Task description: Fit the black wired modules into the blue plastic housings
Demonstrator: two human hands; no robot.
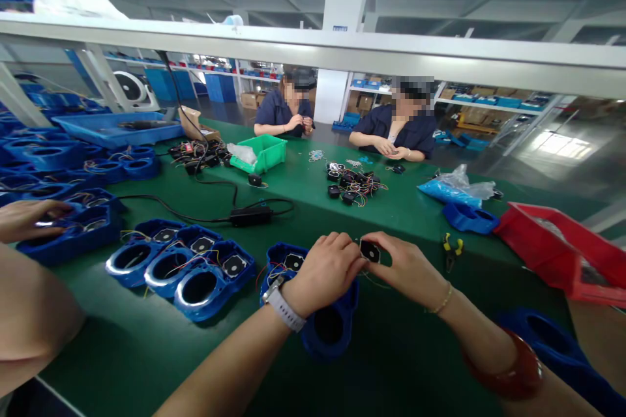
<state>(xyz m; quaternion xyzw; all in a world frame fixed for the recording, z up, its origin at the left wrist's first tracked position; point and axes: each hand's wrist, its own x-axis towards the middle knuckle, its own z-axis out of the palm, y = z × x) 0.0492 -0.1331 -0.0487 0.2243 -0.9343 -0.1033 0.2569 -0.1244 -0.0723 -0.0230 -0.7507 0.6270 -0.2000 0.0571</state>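
Observation:
My right hand (pixel 398 258) pinches a small black square motor (pixel 370 251) between thumb and fingers; thin wires hang below it. Right beside it is my left hand (pixel 325 268), its fingers bent and pressed together at the motor's left edge. What those fingertips grip, if anything, is hidden. Under the left hand and wrist sits a blue plastic housing (pixel 328 332) with round openings. A similar black motor (pixel 294 262) rests in its upper left compartment, and part of the housing is covered by my hand and forearm.
Three joined blue housings (pixel 198 293) with motors stand to the left, near another person's hand (pixel 34 220). Yellow-handled pliers (pixel 450 251) and a red bin (pixel 552 251) lie right. Further back are a motor pile (pixel 353 184), a green bin (pixel 267 153), a black cable adapter (pixel 251 215) and two seated people.

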